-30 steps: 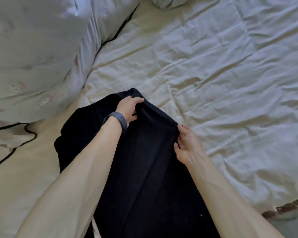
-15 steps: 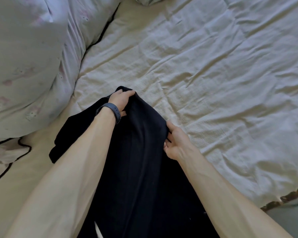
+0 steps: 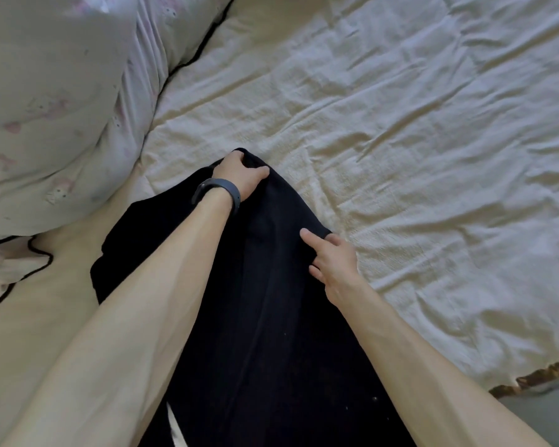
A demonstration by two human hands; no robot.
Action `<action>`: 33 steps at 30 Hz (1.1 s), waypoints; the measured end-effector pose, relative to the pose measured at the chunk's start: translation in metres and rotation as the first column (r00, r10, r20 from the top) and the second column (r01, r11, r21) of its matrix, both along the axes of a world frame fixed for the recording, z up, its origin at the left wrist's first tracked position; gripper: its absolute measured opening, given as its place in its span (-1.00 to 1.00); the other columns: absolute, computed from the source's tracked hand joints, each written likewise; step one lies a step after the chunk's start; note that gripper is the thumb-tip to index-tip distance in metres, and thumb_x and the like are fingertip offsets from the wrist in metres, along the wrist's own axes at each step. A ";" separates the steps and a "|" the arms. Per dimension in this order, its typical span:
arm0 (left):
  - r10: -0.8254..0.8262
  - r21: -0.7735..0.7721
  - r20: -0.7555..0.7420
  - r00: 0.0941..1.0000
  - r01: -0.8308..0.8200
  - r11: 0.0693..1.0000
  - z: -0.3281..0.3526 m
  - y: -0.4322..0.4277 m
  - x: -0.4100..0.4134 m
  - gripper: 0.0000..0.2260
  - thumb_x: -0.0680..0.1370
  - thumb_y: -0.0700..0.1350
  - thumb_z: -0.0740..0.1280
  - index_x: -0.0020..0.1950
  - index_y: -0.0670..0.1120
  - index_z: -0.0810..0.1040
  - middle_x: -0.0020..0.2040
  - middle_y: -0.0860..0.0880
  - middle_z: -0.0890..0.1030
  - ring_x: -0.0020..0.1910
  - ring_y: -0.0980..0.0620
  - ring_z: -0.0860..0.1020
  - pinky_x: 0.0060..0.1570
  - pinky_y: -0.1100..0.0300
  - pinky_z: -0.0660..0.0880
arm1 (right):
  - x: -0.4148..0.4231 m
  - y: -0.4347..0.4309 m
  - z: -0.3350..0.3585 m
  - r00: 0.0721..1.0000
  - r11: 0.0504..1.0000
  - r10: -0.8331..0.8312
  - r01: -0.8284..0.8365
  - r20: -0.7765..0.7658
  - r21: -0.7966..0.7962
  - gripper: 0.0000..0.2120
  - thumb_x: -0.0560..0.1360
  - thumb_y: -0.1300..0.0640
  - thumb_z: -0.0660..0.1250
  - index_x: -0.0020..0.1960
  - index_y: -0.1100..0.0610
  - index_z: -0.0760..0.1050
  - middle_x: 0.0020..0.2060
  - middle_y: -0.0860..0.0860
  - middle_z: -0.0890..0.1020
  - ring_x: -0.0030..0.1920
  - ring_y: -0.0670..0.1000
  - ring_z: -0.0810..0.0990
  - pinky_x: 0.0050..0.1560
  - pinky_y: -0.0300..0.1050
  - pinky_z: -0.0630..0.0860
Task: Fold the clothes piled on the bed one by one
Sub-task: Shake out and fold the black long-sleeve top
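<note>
Left fingers (image 3: 234, 158) grip a long, plain black garment (image 3: 271, 317).

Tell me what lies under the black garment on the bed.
The cream bed sheet shows around the black garment, so it lies on that. A white strip peeks out at its near edge. Anything else beneath is covered by the cloth.

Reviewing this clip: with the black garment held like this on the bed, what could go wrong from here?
1. The right hand lays a straight index finger on the right corner of the black garment. A firm pinch is not evident, so that corner may slip while the left hand grips the far corner, skewing the fold.
2. The garment's left side lies bunched under the left arm, beside the pillow. Creases there could get folded in.
</note>
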State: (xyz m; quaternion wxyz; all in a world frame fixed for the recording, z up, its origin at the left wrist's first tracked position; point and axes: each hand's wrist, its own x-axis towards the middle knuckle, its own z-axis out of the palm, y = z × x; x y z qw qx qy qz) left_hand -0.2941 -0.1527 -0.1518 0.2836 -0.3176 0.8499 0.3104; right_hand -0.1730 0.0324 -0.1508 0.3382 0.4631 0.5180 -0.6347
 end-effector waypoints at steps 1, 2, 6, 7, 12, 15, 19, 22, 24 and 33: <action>-0.012 -0.065 -0.060 0.998 0.009 0.998 0.004 0.003 0.011 -0.43 0.54 0.13 0.38 0.49 -0.05 0.34 0.25 -0.04 0.54 0.03 -0.01 0.54 -0.11 0.16 0.50 | 0.003 0.001 0.000 0.996 0.996 0.079 -0.076 -0.045 0.047 -0.74 0.45 -0.03 0.56 -0.01 0.04 0.54 -0.08 -0.09 0.69 -0.18 -0.14 0.70 -0.24 -0.25 0.58; 0.001 -0.097 -0.132 0.991 -0.014 0.995 0.008 0.007 0.025 -0.46 0.55 0.10 0.36 0.47 -0.04 0.34 0.23 -0.03 0.54 0.02 0.00 0.53 -0.13 0.18 0.44 | 0.006 0.001 -0.001 0.983 0.984 0.162 -0.155 -0.081 0.090 -0.70 0.43 -0.06 0.57 0.04 0.04 0.57 -0.10 -0.09 0.70 -0.14 -0.14 0.71 -0.20 -0.23 0.60; 0.116 -0.111 -0.386 0.915 -0.171 0.979 0.022 0.027 0.113 -0.58 0.57 -0.01 0.34 0.41 0.00 0.37 0.27 0.00 0.47 0.19 0.01 0.50 0.07 0.09 0.51 | 0.028 0.001 0.001 0.885 0.886 0.455 -0.440 -0.096 0.147 -0.51 0.38 -0.13 0.58 0.21 0.01 0.52 -0.01 -0.06 0.71 0.02 -0.03 0.70 0.08 -0.02 0.64; 0.155 -0.112 -0.396 0.905 -0.216 0.970 0.024 0.030 0.139 -0.60 0.57 -0.02 0.35 0.39 0.01 0.39 0.26 0.02 0.46 0.19 0.02 0.50 0.08 0.07 0.53 | 0.033 0.002 0.001 0.847 0.844 0.524 -0.503 -0.087 0.186 -0.51 0.39 -0.11 0.57 0.22 0.03 0.51 -0.04 -0.06 0.70 -0.03 -0.03 0.69 0.03 -0.03 0.64; 0.281 -0.170 -0.200 0.939 -0.316 0.933 0.027 0.029 0.260 -0.78 0.58 0.10 0.33 0.17 0.07 0.49 0.06 0.14 0.49 0.10 0.03 0.49 -0.01 -0.01 0.54 | 0.054 0.007 0.002 0.744 0.707 0.666 -0.606 -0.055 0.365 -0.59 0.49 -0.04 0.48 0.26 0.09 0.49 -0.04 -0.03 0.64 -0.06 0.00 0.65 0.10 0.08 0.65; 0.191 -0.158 -0.066 0.979 -0.199 0.967 0.026 0.019 0.299 -0.84 0.57 0.18 0.31 0.05 0.13 0.49 -0.10 0.18 0.49 -0.01 0.08 0.47 -0.12 0.07 0.50 | 0.067 0.008 0.006 0.754 0.715 0.653 -0.581 -0.076 0.389 -0.43 0.49 -0.12 0.48 0.39 0.09 0.43 0.00 -0.06 0.59 0.03 -0.01 0.63 0.16 0.12 0.62; 0.049 -0.132 -0.043 0.998 -0.055 0.990 0.028 0.006 0.305 -0.90 0.61 0.13 0.27 -0.06 0.16 0.46 -0.18 0.15 0.53 -0.14 0.12 0.51 -0.29 0.18 0.39 | 0.094 0.004 0.008 0.708 0.668 0.703 -0.631 -0.057 0.395 -0.48 0.43 -0.13 0.52 0.28 0.09 0.48 -0.05 -0.01 0.63 -0.05 0.00 0.67 0.10 0.12 0.65; 0.115 -0.132 -0.047 0.992 -0.120 0.984 0.029 -0.003 0.302 -0.90 0.61 0.13 0.27 -0.06 0.15 0.47 -0.18 0.17 0.56 -0.21 0.17 0.50 -0.32 0.21 0.34 | 0.112 0.002 0.007 0.730 0.683 0.681 -0.600 -0.063 0.417 -0.54 0.48 -0.03 0.52 0.28 0.09 0.48 -0.09 -0.02 0.62 -0.08 -0.02 0.68 0.12 0.13 0.64; 0.221 -0.095 -0.051 0.974 -0.225 0.970 0.030 -0.008 0.305 -0.89 0.60 0.11 0.28 -0.08 0.14 0.48 -0.18 0.19 0.56 -0.22 0.17 0.51 -0.34 0.23 0.32 | 0.120 0.002 0.007 0.765 0.709 0.640 -0.550 -0.075 0.441 -0.51 0.49 -0.04 0.51 0.33 0.09 0.46 -0.06 -0.04 0.62 -0.02 0.00 0.66 0.16 0.11 0.63; 0.152 -0.088 -0.108 0.982 -0.162 0.983 0.031 0.002 0.381 -0.81 0.60 0.14 0.26 0.14 0.10 0.47 0.00 0.16 0.51 -0.01 0.07 0.49 -0.08 0.06 0.51 | 0.183 -0.010 0.015 0.639 0.578 0.769 -0.697 0.001 0.424 -0.57 0.41 -0.13 0.55 0.07 0.01 0.40 -0.12 -0.04 0.68 -0.07 -0.04 0.66 0.07 0.02 0.64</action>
